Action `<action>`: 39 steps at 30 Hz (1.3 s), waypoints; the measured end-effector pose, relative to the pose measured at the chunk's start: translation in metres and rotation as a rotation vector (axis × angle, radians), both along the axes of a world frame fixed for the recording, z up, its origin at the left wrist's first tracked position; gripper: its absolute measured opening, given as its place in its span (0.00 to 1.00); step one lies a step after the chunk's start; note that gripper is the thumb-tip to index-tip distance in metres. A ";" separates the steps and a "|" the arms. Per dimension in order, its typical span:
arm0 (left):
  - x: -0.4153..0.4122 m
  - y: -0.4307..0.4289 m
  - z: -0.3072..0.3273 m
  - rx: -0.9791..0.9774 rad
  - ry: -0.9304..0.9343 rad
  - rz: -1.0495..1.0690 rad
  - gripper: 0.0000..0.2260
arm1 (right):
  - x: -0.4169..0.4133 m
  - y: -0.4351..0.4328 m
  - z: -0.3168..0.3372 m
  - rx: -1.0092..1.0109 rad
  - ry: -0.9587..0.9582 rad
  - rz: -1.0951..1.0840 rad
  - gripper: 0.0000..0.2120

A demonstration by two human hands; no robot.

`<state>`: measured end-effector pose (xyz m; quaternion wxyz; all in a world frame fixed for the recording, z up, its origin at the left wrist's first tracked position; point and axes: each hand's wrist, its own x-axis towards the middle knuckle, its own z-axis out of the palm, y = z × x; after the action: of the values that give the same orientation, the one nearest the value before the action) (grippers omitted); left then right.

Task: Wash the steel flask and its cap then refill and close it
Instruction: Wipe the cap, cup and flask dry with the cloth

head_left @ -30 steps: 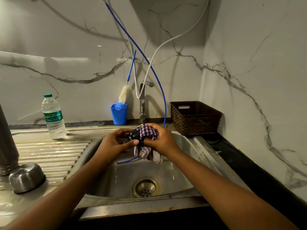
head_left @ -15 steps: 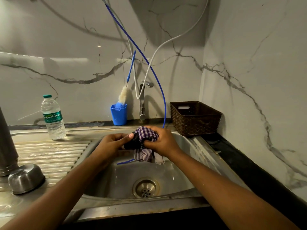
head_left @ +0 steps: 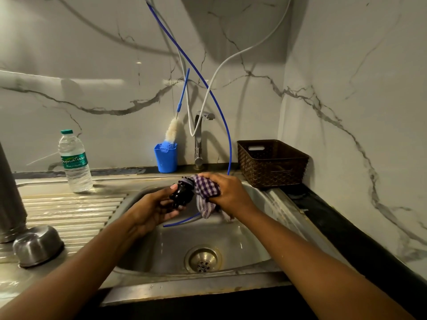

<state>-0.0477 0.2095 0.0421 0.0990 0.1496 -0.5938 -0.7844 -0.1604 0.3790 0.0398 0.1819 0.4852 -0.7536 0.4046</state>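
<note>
left hand holds cap, cloth seemingly touching

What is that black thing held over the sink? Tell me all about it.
The black cap looks like glossy ribbed plastic with a greyish ring at its upper end. It lies tilted above the sink, gripped by the left hand; the checked cloth in the right hand touches its ring end.

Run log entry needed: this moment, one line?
stage: cap wipe | left hand: holds cap | right hand: holds cloth against cap | over sink
</note>
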 end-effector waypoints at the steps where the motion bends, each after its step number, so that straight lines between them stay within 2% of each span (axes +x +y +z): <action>1: 0.000 -0.001 0.001 0.032 0.011 0.032 0.20 | -0.004 0.002 0.000 -0.043 -0.032 -0.017 0.25; 5: 0.000 -0.006 0.001 0.078 0.044 0.106 0.21 | -0.011 0.006 0.004 -0.228 -0.287 -0.103 0.21; 7: -0.001 -0.004 0.000 0.058 0.049 0.106 0.20 | -0.009 0.005 0.006 -0.254 -0.380 -0.084 0.20; 9: -0.002 -0.002 0.001 0.023 0.050 0.110 0.16 | -0.003 0.003 0.007 -0.230 -0.422 -0.038 0.19; 11: -0.002 0.001 0.001 -0.027 0.057 0.099 0.13 | 0.002 -0.001 0.006 -0.196 -0.438 0.007 0.18; 14: -0.003 0.002 0.000 -0.064 0.088 0.065 0.16 | 0.009 -0.006 0.003 -0.124 -0.440 0.040 0.19; 17: -0.006 0.003 -0.002 -0.034 0.100 0.035 0.11 | 0.017 -0.011 0.000 -0.085 -0.461 0.111 0.21; 22: -0.007 0.009 0.002 -0.132 0.090 -0.016 0.08 | 0.023 -0.025 -0.012 -0.101 -0.471 0.211 0.35; 27: -0.006 -0.002 0.004 -0.239 0.036 0.052 0.13 | 0.021 -0.015 -0.004 -0.046 -0.408 0.229 0.34; 33: -0.004 -0.008 0.000 -0.371 0.022 0.005 0.07 | 0.016 -0.009 -0.004 0.123 -0.345 0.219 0.36; 35: -0.006 -0.008 0.001 -0.260 0.012 0.049 0.05 | 0.016 -0.012 -0.007 0.042 -0.458 0.234 0.34; 37: -0.007 -0.008 0.003 -0.090 0.019 0.069 0.05 | 0.020 -0.016 -0.006 -0.152 -0.755 0.239 0.26; 39: -0.008 -0.007 0.001 -0.009 0.051 0.068 0.08 | 0.020 -0.020 -0.007 -0.274 -0.985 0.247 0.17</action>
<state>-0.0559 0.2020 0.0436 0.1412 0.1493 -0.5893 -0.7813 -0.1402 0.3587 0.0326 -0.1812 0.2945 -0.6272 0.6979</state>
